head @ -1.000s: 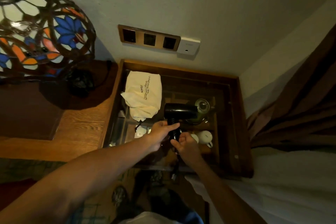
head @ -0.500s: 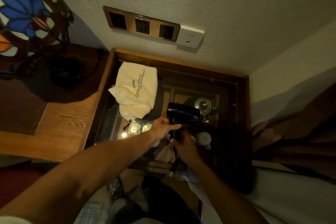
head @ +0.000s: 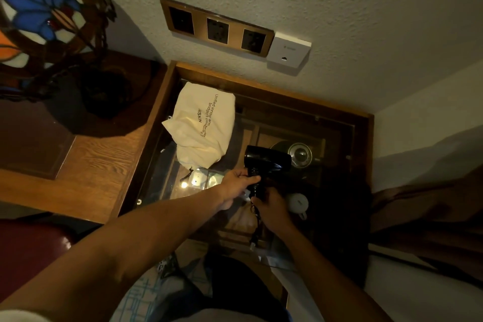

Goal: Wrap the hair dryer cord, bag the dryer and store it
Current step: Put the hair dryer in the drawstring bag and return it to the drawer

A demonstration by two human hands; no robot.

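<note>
A black hair dryer (head: 268,161) hovers over a glass-topped wooden table (head: 362,138), its barrel pointing right. My left hand (head: 236,183) grips the top of its handle. Just below, my right hand (head: 270,208) is closed around the lower handle and the black cord (head: 256,227). The cord hangs down from my right hand and its plug dangles near the table's front edge. A cream cloth bag (head: 202,129) with printed text lies on the glass at the left, apart from both hands.
A stained-glass lamp (head: 44,13) stands on the wooden desk (head: 86,165) at the left. Wall sockets (head: 217,30) sit above the table. Under the glass are a kettle (head: 299,154) and a white cup (head: 298,202). Brown curtain (head: 428,212) hangs at the right.
The view has shifted so the lamp sits further left. Both hands stay on the dryer's handle, and the dangling cord looks about the same length.
</note>
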